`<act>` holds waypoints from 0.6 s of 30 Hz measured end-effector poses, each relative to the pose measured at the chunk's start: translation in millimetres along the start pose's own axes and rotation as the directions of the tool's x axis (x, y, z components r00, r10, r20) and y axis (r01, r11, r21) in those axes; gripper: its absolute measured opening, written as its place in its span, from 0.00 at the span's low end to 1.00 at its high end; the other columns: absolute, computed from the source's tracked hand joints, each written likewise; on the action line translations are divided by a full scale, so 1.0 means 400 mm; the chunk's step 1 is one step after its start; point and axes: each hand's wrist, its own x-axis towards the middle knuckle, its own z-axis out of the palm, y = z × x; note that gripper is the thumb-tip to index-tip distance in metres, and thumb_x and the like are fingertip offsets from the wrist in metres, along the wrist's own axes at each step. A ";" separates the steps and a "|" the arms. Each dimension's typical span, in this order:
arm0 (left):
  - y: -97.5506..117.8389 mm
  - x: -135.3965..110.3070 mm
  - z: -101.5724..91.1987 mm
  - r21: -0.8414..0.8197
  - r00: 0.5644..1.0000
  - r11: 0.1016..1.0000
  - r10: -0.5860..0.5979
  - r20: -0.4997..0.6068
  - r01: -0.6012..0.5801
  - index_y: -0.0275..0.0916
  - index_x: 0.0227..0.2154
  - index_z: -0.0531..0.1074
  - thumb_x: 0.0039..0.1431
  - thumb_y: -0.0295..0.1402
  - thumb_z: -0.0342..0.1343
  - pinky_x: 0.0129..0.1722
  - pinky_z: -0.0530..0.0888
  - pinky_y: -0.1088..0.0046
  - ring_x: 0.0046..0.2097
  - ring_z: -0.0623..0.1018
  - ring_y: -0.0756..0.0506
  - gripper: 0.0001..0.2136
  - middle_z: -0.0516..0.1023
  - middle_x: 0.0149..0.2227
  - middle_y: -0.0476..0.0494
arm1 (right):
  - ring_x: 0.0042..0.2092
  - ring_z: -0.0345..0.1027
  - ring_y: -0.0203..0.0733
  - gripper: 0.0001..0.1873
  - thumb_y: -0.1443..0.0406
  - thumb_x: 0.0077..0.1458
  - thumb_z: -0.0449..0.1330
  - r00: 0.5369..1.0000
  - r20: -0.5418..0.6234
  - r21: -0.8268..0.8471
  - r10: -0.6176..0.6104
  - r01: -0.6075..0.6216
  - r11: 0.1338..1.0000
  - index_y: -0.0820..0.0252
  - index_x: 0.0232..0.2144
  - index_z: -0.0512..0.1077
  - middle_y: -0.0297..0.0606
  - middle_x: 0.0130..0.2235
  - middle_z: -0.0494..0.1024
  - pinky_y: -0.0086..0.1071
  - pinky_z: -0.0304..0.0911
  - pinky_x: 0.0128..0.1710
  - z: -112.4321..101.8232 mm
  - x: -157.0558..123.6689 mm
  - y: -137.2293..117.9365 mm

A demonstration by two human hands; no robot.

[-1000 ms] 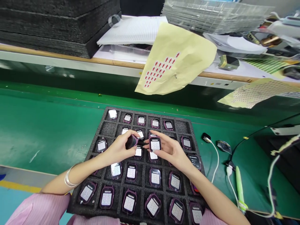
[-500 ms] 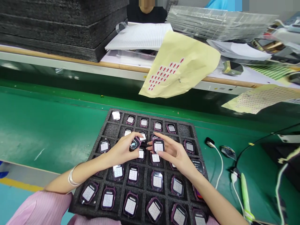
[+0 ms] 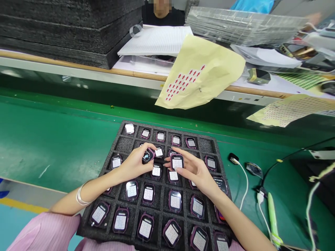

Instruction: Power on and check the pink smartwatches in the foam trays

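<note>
My left hand [image 3: 138, 161] is closed on a purple-edged smartwatch body [image 3: 148, 156] with a dark watch face lit on its screen. My right hand [image 3: 192, 165] grips another smartwatch body [image 3: 177, 162], its screen showing a white grid. Both hands hover over a black foam tray [image 3: 123, 143] divided into square compartments. Most compartments hold similar purple-framed watches with white screens, such as one smartwatch [image 3: 149, 192] in the middle and another smartwatch [image 3: 146, 227] near the front edge. My fingers hide parts of the watches beneath them.
Black foam sheets [image 3: 52, 33] are stacked on the shelf at the back left. Yellow paper with red arrow stickers [image 3: 209, 73] hangs over the shelf edge. White cables [image 3: 246, 177] and a green stick-like item [image 3: 272, 212] lie right of the tray. A person [image 3: 164, 17] sits opposite.
My left hand has shifted slightly left and up with its watch, away from the right hand. The right hand and its watch have hardly moved.
</note>
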 end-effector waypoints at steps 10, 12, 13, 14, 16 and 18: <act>-0.009 0.007 0.006 -0.019 0.999 1.000 0.003 -0.054 -0.004 0.39 0.46 0.63 0.52 0.25 0.52 0.43 0.68 0.71 0.41 0.73 0.46 0.17 0.73 0.40 0.46 | 0.48 0.73 0.49 0.27 0.64 0.53 0.65 1.000 -0.004 -0.011 -0.003 0.003 1.000 0.54 0.55 0.64 0.43 0.50 0.75 0.44 0.67 0.50 -0.002 -0.001 0.004; -0.009 0.008 0.007 -0.020 0.999 1.000 0.010 -0.048 -0.011 0.38 0.47 0.63 0.52 0.24 0.51 0.44 0.68 0.71 0.41 0.73 0.46 0.17 0.73 0.40 0.46 | 0.48 0.73 0.49 0.27 0.64 0.53 0.65 1.000 -0.003 -0.011 -0.005 0.005 1.000 0.54 0.55 0.64 0.43 0.50 0.75 0.45 0.68 0.50 -0.001 -0.002 0.003; -0.009 0.009 0.007 -0.018 0.999 1.000 0.014 -0.046 -0.014 0.38 0.46 0.63 0.52 0.24 0.51 0.44 0.68 0.71 0.41 0.73 0.46 0.17 0.73 0.41 0.46 | 0.48 0.73 0.49 0.27 0.64 0.53 0.65 1.000 -0.002 -0.013 -0.005 0.005 1.000 0.54 0.55 0.64 0.42 0.50 0.75 0.45 0.68 0.50 -0.001 -0.002 0.003; -0.009 0.009 0.007 -0.014 0.999 1.000 0.016 -0.040 -0.016 0.38 0.46 0.64 0.52 0.24 0.51 0.44 0.68 0.71 0.41 0.73 0.46 0.17 0.73 0.41 0.46 | 0.48 0.73 0.49 0.27 0.64 0.54 0.64 1.000 -0.004 -0.016 -0.006 0.006 1.000 0.54 0.55 0.64 0.42 0.50 0.75 0.45 0.68 0.50 -0.002 -0.002 0.003; -0.009 0.009 0.006 -0.005 1.000 1.000 0.013 -0.018 -0.014 0.39 0.45 0.64 0.51 0.23 0.51 0.43 0.68 0.71 0.40 0.73 0.46 0.16 0.73 0.40 0.46 | 0.48 0.73 0.49 0.27 0.64 0.54 0.64 1.000 -0.003 -0.024 -0.011 0.011 1.000 0.53 0.55 0.64 0.42 0.50 0.75 0.44 0.68 0.50 -0.004 0.000 0.006; -0.009 0.007 0.003 0.005 1.000 1.000 0.009 0.002 -0.009 0.39 0.45 0.65 0.52 0.24 0.51 0.42 0.69 0.71 0.40 0.73 0.46 0.16 0.73 0.39 0.47 | 0.47 0.73 0.49 0.27 0.64 0.54 0.64 1.000 0.005 -0.030 -0.025 0.025 0.999 0.53 0.55 0.64 0.42 0.49 0.75 0.44 0.68 0.49 -0.008 0.003 0.012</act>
